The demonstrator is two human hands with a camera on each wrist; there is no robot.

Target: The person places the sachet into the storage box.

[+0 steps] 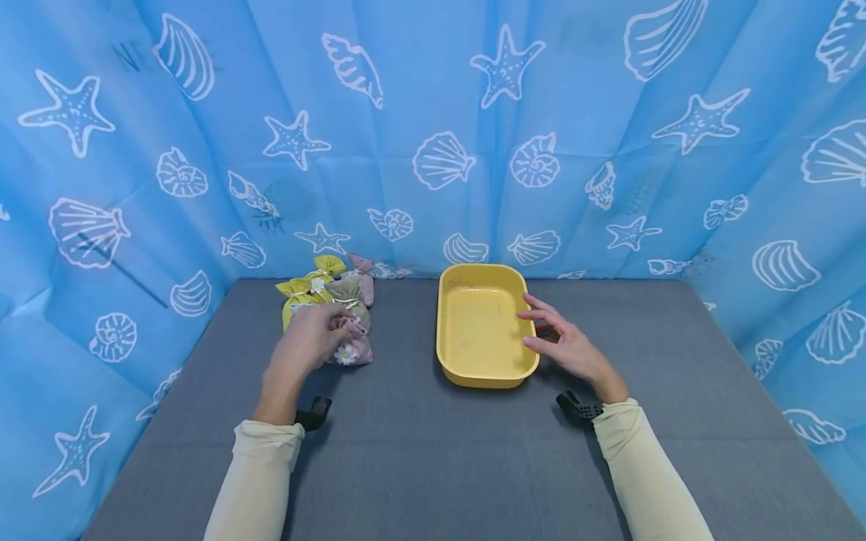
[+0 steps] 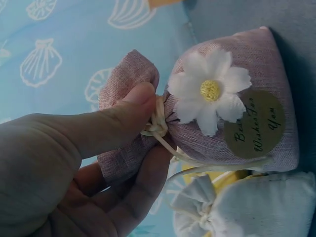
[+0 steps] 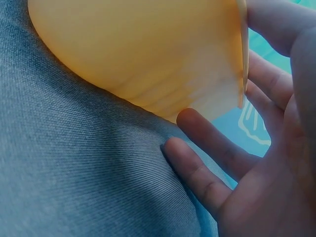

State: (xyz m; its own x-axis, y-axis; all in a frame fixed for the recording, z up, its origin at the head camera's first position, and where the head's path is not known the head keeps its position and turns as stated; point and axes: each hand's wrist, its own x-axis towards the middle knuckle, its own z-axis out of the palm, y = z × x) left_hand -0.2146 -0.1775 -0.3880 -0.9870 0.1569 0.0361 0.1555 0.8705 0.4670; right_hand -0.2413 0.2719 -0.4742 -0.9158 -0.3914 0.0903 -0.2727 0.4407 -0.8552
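My left hand pinches the gathered neck of a pink drawstring sachet, its thumb at the cream cord. This sachet bears a white cloth flower and a round gold label. Right behind it lie a grey-green sachet, yellow sachets and another pink one. In the left wrist view, a white sachet shows beneath. On the right, my right hand rests at the right rim of a yellow tub, fingers fairly straight and spread along its side.
Grey cloth covers the table. A blue curtain with white shells and starfish hangs around the back and sides. A black wrist mount sits on the left wrist, and another mount on the right.
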